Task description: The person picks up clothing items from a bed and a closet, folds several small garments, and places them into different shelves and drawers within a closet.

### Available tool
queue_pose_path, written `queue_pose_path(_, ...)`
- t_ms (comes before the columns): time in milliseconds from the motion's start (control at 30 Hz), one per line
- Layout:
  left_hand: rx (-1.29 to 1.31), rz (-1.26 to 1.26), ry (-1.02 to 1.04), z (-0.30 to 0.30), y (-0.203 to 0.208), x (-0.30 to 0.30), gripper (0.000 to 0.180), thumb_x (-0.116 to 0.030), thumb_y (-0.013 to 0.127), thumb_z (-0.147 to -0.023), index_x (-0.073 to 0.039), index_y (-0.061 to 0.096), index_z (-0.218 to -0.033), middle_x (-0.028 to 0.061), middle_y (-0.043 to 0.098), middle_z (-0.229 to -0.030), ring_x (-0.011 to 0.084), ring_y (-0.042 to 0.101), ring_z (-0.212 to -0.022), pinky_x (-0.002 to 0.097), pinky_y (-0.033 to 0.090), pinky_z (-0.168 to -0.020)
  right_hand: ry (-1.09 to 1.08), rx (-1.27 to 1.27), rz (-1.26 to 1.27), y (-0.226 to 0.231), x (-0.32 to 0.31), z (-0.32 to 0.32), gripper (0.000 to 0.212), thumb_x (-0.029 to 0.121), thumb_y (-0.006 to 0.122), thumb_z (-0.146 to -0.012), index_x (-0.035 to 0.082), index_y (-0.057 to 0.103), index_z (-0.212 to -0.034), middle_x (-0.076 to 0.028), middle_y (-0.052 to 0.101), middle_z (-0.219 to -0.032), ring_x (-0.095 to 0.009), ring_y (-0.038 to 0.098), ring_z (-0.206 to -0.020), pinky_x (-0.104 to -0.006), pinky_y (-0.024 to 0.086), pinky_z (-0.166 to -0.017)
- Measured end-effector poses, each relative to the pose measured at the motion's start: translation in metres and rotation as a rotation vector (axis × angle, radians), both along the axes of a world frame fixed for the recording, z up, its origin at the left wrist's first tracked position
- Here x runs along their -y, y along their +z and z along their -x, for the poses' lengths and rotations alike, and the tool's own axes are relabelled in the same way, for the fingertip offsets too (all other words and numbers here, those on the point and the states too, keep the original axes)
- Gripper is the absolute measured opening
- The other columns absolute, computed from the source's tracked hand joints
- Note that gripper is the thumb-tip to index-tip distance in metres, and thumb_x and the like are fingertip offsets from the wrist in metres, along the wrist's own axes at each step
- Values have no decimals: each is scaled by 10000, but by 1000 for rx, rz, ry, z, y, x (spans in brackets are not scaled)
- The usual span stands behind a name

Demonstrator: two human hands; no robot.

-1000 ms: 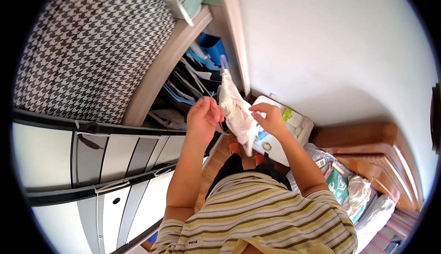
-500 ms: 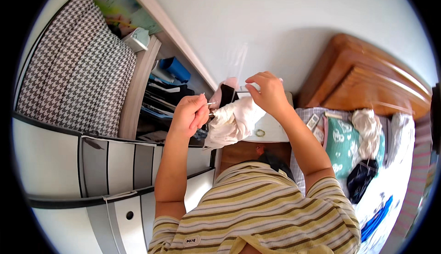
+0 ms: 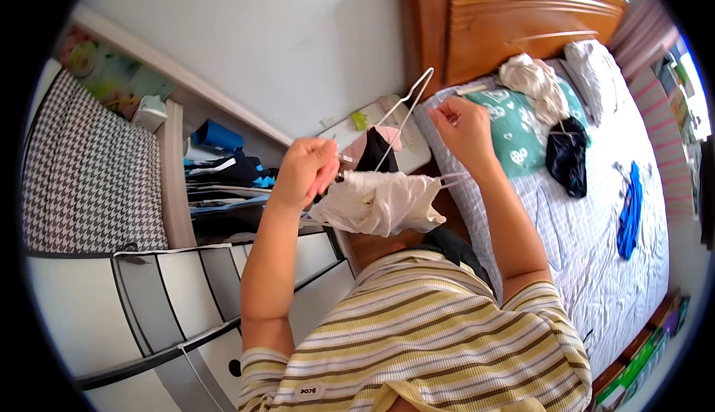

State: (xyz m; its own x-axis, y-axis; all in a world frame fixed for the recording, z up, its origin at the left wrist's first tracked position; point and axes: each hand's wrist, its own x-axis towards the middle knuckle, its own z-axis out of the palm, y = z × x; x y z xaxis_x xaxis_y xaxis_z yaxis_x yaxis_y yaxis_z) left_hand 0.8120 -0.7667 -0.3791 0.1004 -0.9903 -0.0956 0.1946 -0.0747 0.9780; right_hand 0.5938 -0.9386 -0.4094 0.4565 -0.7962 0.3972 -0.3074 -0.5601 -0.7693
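Observation:
Closed in a fist, my left hand (image 3: 307, 172) grips clothes hangers by their hooks; a metal hook end shows beside its fingers. Below hangs a white garment (image 3: 383, 202), bunched, with thin pale straps at its right end, near my right wrist. Behind it are a pink and black garment (image 3: 378, 150) and a thin white hanger (image 3: 403, 104) that slants up toward the headboard. My right hand (image 3: 465, 133) is raised to the right of this hanger, fingers curled in and bunched with the thumb. Whatever may be between those fingertips is hidden.
An open wardrobe section (image 3: 231, 189) with folded dark and blue clothes is at left, by a houndstooth cover (image 3: 93, 166). To the right stands a bed with a wooden headboard (image 3: 514, 29), a green pillow (image 3: 497, 131), a black garment (image 3: 567, 157) and a blue garment (image 3: 631, 211).
The view has turned right, showing more of the bed. My right hand has moved away from the white garment, its fingers curling in. The white hanger now shows between my hands.

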Motion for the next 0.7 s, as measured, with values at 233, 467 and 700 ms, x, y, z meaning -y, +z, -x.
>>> queue_pose_path(233,-76,-24,-139,120,-1,80,406,-337,502,-954,-39,529,-680,29,481,-490,91,419,-377,227,382,-439,74,-114,-176,-19,-48,81,288,245,737,-711,73,622,-910,-118,618,-630,-317,615,-610,-398,487,-579)
queue_pose_path(467,-137,-138,-179,256,-15,156,349,-303,447,-977,0,601,-897,140,676,-786,193,669,-737,253,503,-617,-201,271,-260,-54,-19,166,343,-11,584,-713,67,538,-1044,-211,627,-850,-396,610,-758,-426,490,-678)
queue_pose_path(700,-194,-75,69,315,-30,218,329,-281,423,-986,-9,601,-930,89,657,-686,191,633,-680,319,482,-718,-633,397,-252,-122,34,332,169,-39,519,-743,41,531,-891,-94,527,-695,-248,522,-612,-310,425,-573)
